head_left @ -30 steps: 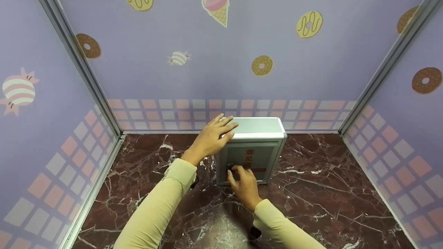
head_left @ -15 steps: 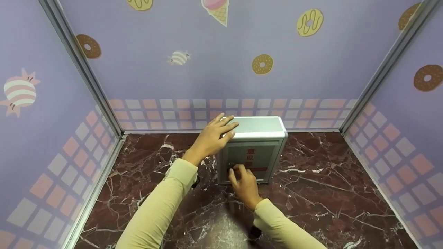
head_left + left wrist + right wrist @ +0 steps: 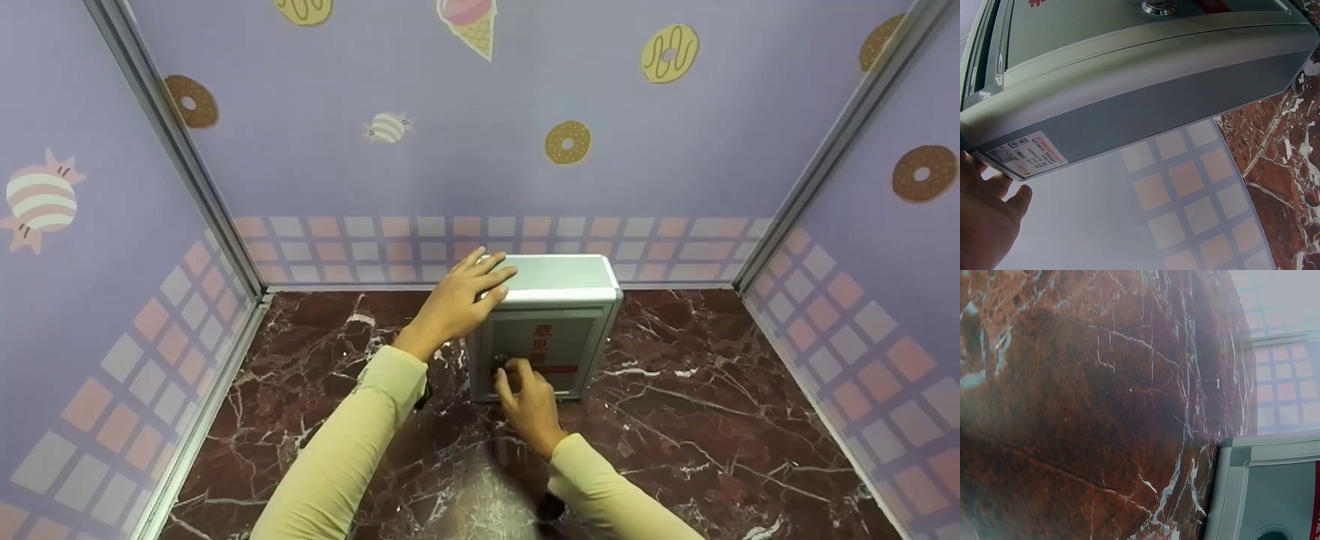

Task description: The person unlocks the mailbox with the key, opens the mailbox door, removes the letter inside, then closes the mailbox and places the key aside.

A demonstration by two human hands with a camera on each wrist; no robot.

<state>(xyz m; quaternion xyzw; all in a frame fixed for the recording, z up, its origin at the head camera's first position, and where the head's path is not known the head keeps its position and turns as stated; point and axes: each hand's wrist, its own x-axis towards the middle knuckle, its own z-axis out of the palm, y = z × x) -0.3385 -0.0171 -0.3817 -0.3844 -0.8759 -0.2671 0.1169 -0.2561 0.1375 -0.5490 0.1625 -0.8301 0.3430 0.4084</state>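
A silver metal suggestion box [image 3: 551, 274] with red Chinese characters stands upright on the marble-patterned surface. My left hand [image 3: 457, 296] rests over its top left corner, fingers spread along the top. In the left wrist view, that hand [image 3: 988, 216] is at the box's edge beside a white barcode label [image 3: 1027, 154]. The round lock [image 3: 500, 361] sits on the left of the front panel; the left wrist view shows its metal cylinder [image 3: 1158, 8]. My right hand [image 3: 531, 397] has thumb and forefinger pinched just below the lock; I cannot tell what small thing is between them.
Purple wall panels [image 3: 480, 172] with sweets and pink-white tiles printed on them enclose the back and both sides. Grey metal strips [image 3: 180, 150] run up the corners. Dark red marble-patterned surface [image 3: 690, 420] extends around the box.
The right thumb and fingertips shift very slightly at the lock. The left hand and the box stay in place.
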